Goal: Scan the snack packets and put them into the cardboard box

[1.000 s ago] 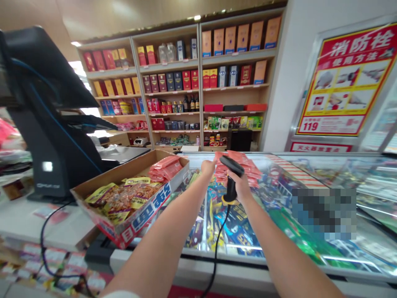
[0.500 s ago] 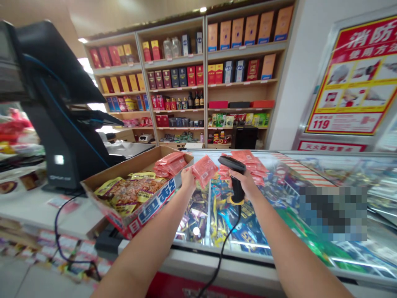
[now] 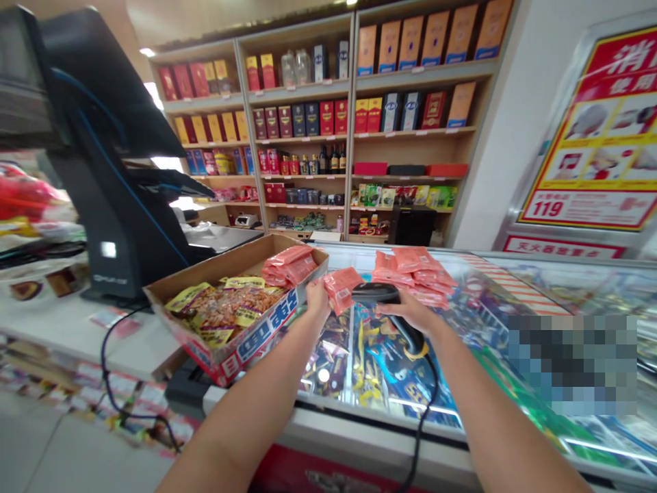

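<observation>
My left hand (image 3: 317,298) pinches a small red snack packet (image 3: 342,287) and holds it up over the freezer's glass lid. My right hand (image 3: 413,311) grips a black corded barcode scanner (image 3: 380,296), its head turned left and almost touching the packet. Just behind them a loose pile of the same red packets (image 3: 415,268) lies on the glass. To the left, an open cardboard box (image 3: 241,342) holds more red packets (image 3: 290,266) and several yellow snack bags (image 3: 220,308).
A glass-topped chest freezer (image 3: 369,363) full of wrapped ice creams spans the front. A black checkout terminal (image 3: 102,171) stands on the counter at left, its cable hanging down. Shelves of boxed goods (image 3: 328,123) fill the back wall. A red and yellow poster (image 3: 600,137) hangs at right.
My left hand took one red packet from the pile and drew it back toward me. My right hand tipped the scanner from upright to pointing left at the packet.
</observation>
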The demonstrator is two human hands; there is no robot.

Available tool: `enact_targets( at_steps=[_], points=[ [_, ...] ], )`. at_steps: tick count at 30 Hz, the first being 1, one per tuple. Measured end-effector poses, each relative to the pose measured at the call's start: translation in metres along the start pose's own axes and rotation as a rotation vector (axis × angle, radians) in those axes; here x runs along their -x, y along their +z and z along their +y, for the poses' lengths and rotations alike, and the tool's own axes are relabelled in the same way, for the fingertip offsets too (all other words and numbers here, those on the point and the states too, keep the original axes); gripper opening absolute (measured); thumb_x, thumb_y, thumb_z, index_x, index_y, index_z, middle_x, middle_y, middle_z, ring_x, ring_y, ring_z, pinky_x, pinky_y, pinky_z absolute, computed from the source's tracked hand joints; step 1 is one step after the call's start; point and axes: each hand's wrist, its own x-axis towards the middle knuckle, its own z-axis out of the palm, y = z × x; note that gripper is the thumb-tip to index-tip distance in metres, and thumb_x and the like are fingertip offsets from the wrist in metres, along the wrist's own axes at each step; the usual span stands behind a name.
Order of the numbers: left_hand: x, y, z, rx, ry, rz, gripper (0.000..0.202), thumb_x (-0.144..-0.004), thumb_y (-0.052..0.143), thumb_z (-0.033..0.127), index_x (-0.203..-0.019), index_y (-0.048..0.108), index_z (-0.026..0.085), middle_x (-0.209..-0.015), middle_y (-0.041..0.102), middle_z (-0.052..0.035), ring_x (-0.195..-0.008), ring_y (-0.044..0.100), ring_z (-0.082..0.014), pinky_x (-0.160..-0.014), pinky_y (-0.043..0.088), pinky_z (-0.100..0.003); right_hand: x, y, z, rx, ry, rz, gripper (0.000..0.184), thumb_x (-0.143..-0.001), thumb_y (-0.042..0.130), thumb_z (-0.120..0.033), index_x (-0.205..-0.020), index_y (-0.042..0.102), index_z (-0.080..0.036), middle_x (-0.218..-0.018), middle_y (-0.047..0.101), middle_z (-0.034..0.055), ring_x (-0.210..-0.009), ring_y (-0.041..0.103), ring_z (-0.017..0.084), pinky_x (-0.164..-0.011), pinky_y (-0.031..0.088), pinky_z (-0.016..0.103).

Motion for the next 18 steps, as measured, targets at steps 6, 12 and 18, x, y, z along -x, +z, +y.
enact_targets(
  at_steps=[6, 12, 18],
  points=[
    [0.009, 0.005, 0.010, -0.021, -0.051, -0.028, 0.020, -0.071, 0.059, 0.018, -0.054, 0.048, 0.016, -0.048, 0.051, 0.0023, -0.044, 0.051, -0.0100, -0.054, 0.043, -0.024, 0.000, 0.002, 0.001, -0.067, -0.003, 0.006, 0.036, -0.059, 0.079, -0.031, -0.090, 0.069, -0.017, -0.057, 0.065, -0.0004, -0.037, 0.055, 0.014, -0.034, 0.045, 0.024],
    [0.012, 0.007, 0.013, -0.007, -0.045, -0.032, 0.018, -0.067, 0.058, 0.017, -0.053, 0.047, 0.017, -0.047, 0.050, 0.0028, -0.042, 0.049, -0.0095, -0.051, 0.041, -0.023, -0.002, 0.002, 0.004, -0.077, -0.014, 0.003, 0.032, -0.059, 0.078, -0.030, -0.087, 0.067, -0.017, -0.055, 0.065, -0.0015, -0.037, 0.055, 0.013, -0.034, 0.045, 0.023],
    [0.011, 0.009, 0.013, -0.024, -0.012, -0.083, 0.020, -0.068, 0.057, 0.020, -0.054, 0.044, 0.018, -0.045, 0.045, 0.0053, -0.041, 0.045, -0.0079, -0.047, 0.038, -0.020, -0.001, 0.004, 0.004, -0.086, -0.070, 0.037, 0.034, -0.059, 0.078, -0.035, -0.085, 0.067, -0.015, -0.065, 0.070, 0.0022, -0.038, 0.057, 0.015, -0.035, 0.045, 0.025]
  ],
)
